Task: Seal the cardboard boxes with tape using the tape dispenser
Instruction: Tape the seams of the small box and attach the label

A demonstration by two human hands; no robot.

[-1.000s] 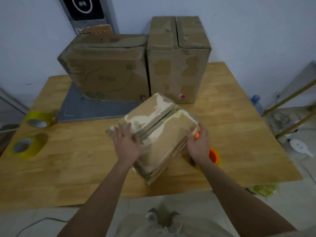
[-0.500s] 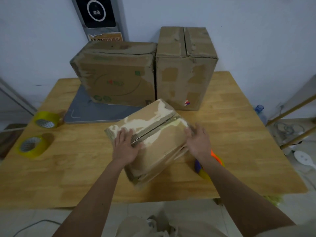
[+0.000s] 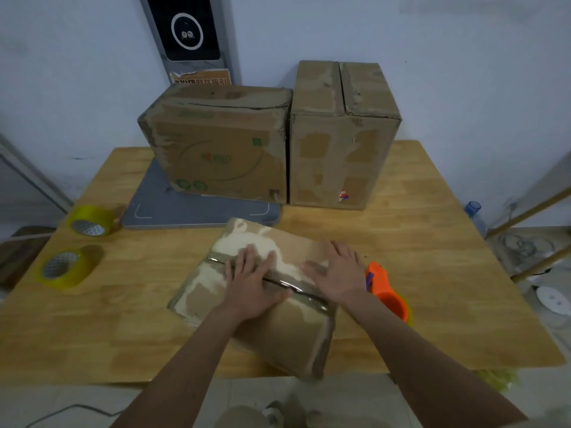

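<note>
Both hands, left (image 3: 250, 284) and right (image 3: 336, 278), lie flat with straight fingers on the box (image 3: 265, 307), pressing its seam. Dispenser (image 3: 386, 291) lies just beyond the right fingers, ungrasped. Judged: flaps being closed; next, grasp dispenser.

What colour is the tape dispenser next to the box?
Bright orange. The tape dispenser shows clearly in the head view, beside the right hand.

A wooden table (image 3: 432, 242) fills the middle of the view. A flat grey board (image 3: 191, 211) lies on its far left part. On the white wall (image 3: 463, 57) behind hangs a dark panel (image 3: 185, 29) with a white ring, an orange label (image 3: 202, 80) just below it. Off the table's right edge, a clear bottle with a blue neck (image 3: 474, 211) stands near slanted wooden poles (image 3: 531, 208).
</note>
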